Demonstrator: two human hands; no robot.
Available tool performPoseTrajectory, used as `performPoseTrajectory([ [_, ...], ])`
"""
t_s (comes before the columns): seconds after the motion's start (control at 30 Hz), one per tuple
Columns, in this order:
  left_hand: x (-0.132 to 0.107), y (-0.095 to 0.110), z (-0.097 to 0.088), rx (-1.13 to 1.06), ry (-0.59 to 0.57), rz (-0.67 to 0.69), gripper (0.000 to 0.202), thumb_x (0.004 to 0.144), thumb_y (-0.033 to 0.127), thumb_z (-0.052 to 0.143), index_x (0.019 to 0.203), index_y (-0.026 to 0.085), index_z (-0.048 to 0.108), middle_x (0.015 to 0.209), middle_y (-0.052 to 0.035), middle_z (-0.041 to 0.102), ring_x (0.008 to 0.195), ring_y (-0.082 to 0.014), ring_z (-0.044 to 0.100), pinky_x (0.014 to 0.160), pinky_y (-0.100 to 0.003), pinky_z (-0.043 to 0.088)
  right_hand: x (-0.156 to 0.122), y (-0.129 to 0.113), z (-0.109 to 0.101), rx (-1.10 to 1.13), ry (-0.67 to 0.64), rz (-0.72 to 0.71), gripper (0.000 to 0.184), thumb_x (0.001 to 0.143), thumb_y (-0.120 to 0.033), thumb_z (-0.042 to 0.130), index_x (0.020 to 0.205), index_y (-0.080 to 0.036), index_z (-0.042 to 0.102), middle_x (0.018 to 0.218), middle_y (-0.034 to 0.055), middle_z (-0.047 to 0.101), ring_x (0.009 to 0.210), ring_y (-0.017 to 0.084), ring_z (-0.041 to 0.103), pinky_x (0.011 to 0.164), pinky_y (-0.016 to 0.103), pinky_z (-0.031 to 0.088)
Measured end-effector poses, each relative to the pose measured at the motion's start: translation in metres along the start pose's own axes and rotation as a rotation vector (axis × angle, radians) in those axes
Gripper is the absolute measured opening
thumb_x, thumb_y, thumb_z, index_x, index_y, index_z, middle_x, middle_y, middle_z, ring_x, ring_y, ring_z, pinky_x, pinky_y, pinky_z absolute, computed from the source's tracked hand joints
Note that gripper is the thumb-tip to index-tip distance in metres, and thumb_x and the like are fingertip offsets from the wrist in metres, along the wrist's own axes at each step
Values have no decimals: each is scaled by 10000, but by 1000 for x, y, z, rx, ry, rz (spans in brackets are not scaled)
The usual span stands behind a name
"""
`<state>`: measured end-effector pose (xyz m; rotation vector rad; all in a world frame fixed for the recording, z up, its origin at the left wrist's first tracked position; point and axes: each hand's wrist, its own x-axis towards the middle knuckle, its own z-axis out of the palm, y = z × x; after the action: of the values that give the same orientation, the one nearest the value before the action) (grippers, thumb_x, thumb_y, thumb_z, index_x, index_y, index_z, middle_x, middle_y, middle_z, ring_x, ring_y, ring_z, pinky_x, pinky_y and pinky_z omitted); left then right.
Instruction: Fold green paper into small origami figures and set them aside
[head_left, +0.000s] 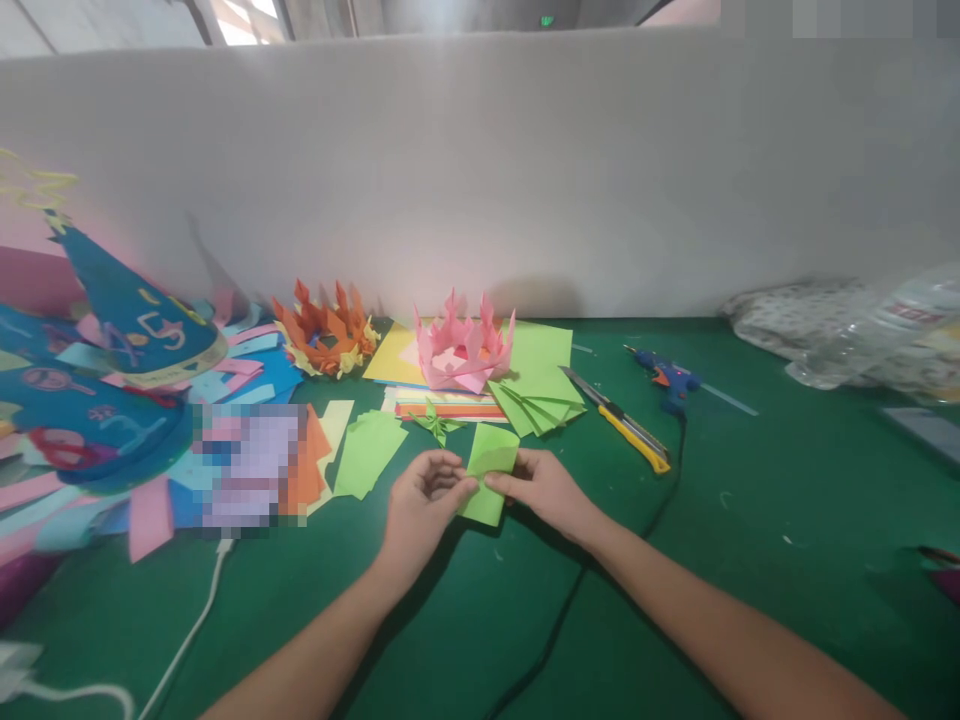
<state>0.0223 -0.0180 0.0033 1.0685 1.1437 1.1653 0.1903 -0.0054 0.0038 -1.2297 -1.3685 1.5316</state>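
A small piece of light green paper (491,450) is held upright between my two hands, above the green table. My left hand (426,495) pinches its left edge between thumb and fingers, the other fingers curled. On the opposite edge, my right hand (551,490) grips it with the thumb in front and the fingers behind, partly hidden. Just beyond lies a folded green paper piece (436,424) with pointed tips. Green paper slips (369,452) are spread to the left of it, and more green sheets (536,395) lie behind my right hand.
A pink paper crown (465,350) and an orange one (327,335) stand at the back. Right of them lie a yellow utility knife (626,430) and a blue glue gun (671,382) with a black cord. Blue cone hats (139,310) and paper strips crowd the left; a plastic bottle (877,330) lies far right.
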Motion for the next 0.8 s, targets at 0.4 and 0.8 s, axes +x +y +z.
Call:
performPoseTrajectory([
  [0.4,-3,1,-1,89,-43,101,199,695,218,683,662,167,493,718,5,582,641,-91,534,572,-191,438,-1,-3,1,105,32,-44,396,649,-437,726,917,-149,682,847,52,698,732,179,604,687,316,473],
  [0.8,-4,5,-2,324,-65,253,100,743,204,643,800,217,724,907,-56,655,848,-178,607,723,-272,505,1,-2,0,119,131,-18,367,627,-479,731,742,-133,687,639,3,626,559,111,484,552,248,405],
])
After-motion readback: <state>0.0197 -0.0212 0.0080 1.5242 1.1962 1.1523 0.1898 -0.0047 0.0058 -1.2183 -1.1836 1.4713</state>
